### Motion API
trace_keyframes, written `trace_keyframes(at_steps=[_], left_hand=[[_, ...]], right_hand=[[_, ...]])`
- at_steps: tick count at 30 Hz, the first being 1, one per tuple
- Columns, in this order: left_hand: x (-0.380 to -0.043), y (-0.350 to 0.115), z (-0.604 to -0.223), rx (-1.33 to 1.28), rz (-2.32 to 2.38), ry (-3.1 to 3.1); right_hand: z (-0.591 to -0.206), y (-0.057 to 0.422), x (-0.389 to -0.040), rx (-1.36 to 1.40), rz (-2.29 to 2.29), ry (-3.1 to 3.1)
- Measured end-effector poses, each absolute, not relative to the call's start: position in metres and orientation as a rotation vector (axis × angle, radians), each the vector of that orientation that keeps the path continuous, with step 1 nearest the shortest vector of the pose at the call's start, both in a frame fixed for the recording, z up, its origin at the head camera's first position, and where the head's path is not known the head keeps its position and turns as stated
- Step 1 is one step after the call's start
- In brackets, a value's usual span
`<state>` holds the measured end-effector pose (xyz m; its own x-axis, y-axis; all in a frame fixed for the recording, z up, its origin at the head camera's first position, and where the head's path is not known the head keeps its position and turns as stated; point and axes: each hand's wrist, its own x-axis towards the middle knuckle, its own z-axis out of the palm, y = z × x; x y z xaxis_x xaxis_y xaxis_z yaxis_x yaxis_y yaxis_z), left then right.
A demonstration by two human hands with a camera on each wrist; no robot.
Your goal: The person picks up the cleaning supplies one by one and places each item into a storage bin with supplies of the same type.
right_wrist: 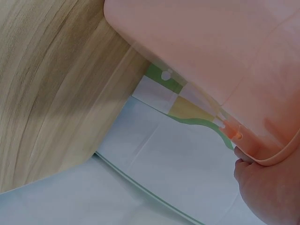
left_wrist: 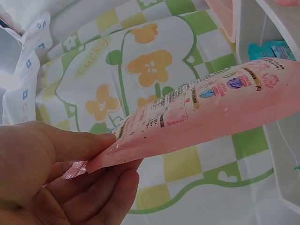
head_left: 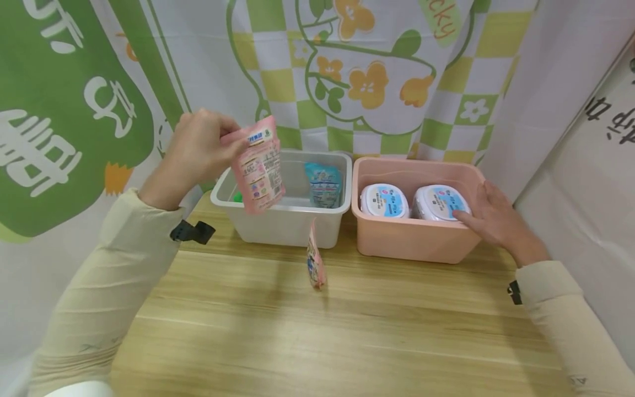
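My left hand pinches a pink pouch by its top corner, thumb on one side and fingers on the other. It hangs over the left half of a white bin; in the left wrist view its printed back shows. At the other side, my right hand grips the right rim of a pink bin, with the thumb over the inside and the fingers outside. Two white tubs with blue and white labels sit in that bin. A blue pouch leans inside the white bin.
Another pink pouch stands edge-on on the wooden table, in front of the white bin. Something small and green shows at that bin's left end. A patterned curtain hangs right behind both bins.
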<state>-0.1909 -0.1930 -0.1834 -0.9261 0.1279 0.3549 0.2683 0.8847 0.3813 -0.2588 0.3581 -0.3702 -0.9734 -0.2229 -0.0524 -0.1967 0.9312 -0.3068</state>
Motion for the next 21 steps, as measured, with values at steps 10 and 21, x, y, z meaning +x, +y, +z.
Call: trace_keyframes(at_steps=[10,21], left_hand=[[-0.212,-0.200,-0.190,-0.182,-0.664,-2.767],[-0.243,-0.209,-0.203,-0.074,-0.731,-2.757]], right_hand=[[-0.372,0.359,-0.260,-0.341,-0.471,3.013],[-0.370,0.359,-0.260,-0.324,-0.488,2.987]])
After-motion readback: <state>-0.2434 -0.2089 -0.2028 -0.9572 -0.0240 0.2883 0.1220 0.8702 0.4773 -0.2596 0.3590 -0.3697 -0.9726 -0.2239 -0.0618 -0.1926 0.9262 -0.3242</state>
